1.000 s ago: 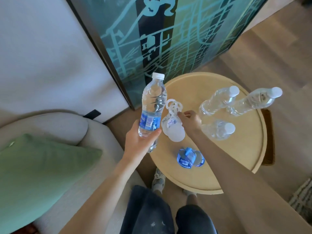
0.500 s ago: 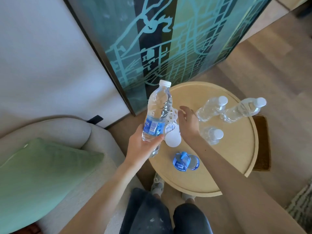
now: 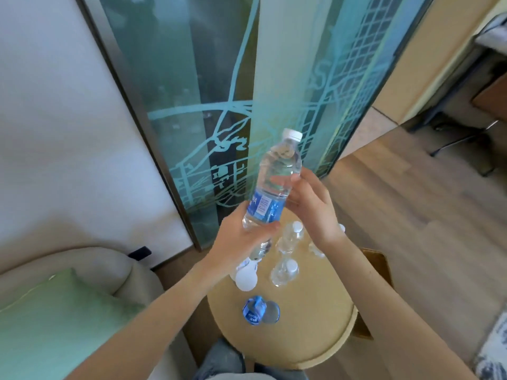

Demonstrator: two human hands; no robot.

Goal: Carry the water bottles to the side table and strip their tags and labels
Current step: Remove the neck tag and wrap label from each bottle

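**Inspector:** Progress status?

**Technician:** Partial. Three bare bottles [image 3: 285, 268] stood capped near the middle of the counter [image 3: 315, 338]. No labels showed on them, and the third was largely hidden behind a wrist. A loose blue label [image 3: 258, 311] lay toward the counter's near edge, and white tags [image 3: 245, 279] lay at its left edge. One labelled bottle [image 3: 274, 185] was left to strip, its blue wrap intact and no tag visible at its neck. Judged outstanding: peel that wrap, then set the bottle on the counter.

**Inspector:** Hand positions?

**Technician:** The labelled bottle was held tilted above the counter's far edge, cap uppermost. The left hand [image 3: 241, 239] gripped its lower body, fingers curled round at the wrap's bottom edge. The right hand [image 3: 312, 204] lay against the upper body, fingers reaching behind the clear plastic. Whether it clamped or merely touched could not be determined.
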